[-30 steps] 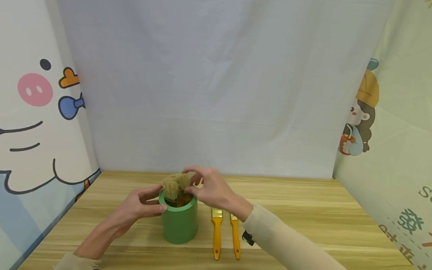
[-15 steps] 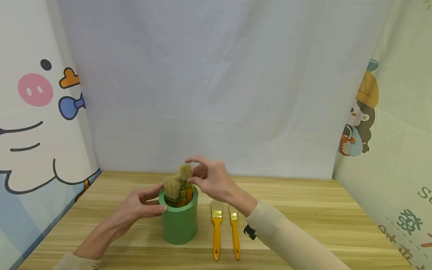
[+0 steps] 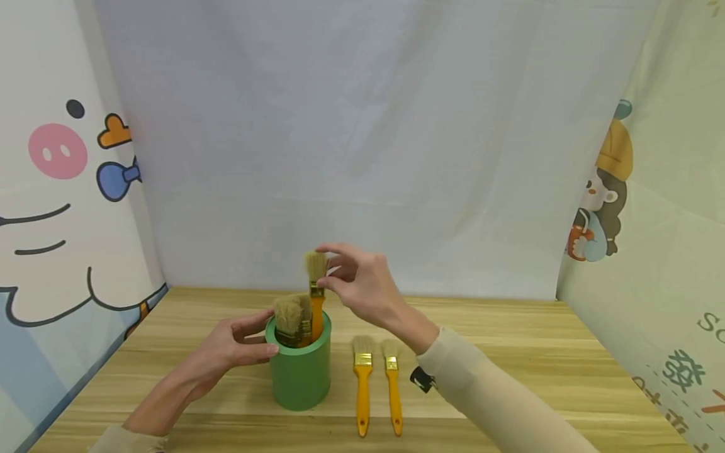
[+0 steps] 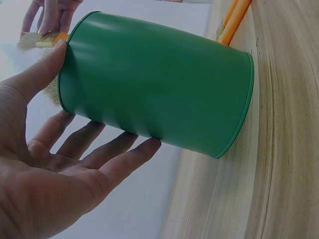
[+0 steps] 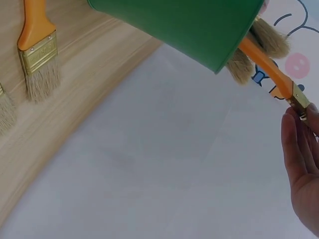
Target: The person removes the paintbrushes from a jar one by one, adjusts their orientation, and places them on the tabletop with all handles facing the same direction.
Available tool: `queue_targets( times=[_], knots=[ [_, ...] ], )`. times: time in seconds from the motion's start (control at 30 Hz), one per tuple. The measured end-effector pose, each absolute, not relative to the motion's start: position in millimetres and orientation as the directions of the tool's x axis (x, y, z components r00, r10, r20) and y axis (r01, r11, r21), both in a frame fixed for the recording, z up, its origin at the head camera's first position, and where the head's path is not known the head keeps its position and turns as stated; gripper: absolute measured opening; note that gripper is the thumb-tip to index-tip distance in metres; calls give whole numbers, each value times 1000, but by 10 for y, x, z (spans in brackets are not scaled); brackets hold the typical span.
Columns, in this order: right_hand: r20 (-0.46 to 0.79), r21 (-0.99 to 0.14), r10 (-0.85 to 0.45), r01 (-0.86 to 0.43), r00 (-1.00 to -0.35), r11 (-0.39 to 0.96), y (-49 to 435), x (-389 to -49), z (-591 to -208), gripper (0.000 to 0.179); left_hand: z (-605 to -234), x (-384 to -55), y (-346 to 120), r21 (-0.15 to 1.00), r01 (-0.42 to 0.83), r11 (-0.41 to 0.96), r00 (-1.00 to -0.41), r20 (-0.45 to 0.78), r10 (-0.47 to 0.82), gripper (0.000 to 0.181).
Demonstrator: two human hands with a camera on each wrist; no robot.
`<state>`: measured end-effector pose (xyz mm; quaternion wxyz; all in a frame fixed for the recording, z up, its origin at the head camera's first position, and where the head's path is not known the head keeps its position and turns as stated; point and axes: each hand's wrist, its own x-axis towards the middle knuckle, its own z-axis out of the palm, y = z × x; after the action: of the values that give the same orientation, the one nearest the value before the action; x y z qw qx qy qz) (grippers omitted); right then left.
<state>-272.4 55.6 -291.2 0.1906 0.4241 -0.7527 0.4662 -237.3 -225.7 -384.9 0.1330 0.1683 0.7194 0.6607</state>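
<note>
A green cylindrical pot (image 3: 300, 380) stands upright on the table, bristle ends of paintbrushes (image 3: 288, 314) sticking out of its mouth. My left hand (image 3: 235, 343) holds the pot from the left, thumb at the rim and fingers against its side, as the left wrist view (image 4: 65, 169) confirms. With thumb and fingers, my right hand (image 3: 365, 283) pinches a paintbrush (image 3: 318, 318) at its metal ferrule, bristles up. That brush's orange handle (image 5: 264, 62) rises out of the pot, its lower end hidden inside.
Two orange-handled paintbrushes, a wider one (image 3: 362, 390) and a narrower one (image 3: 394, 393), lie side by side on the wooden table (image 3: 498, 365), right of the pot. A pale cloth (image 3: 362, 157) hangs behind the table, with printed cloths at both sides.
My right hand has risen, drawing the paintbrush upward so that its ferrule and part of its handle now show above the pot. My left hand has stayed on the pot.
</note>
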Motion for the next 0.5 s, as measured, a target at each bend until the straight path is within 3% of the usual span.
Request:
queue_targets(
  times=[0.5],
  knots=[
    [720,-529,-401,-822,-566,210,729,-2656,-2548,46,-3835,-2355,-2262,996,58,69,-911,25,412,86]
  ],
)
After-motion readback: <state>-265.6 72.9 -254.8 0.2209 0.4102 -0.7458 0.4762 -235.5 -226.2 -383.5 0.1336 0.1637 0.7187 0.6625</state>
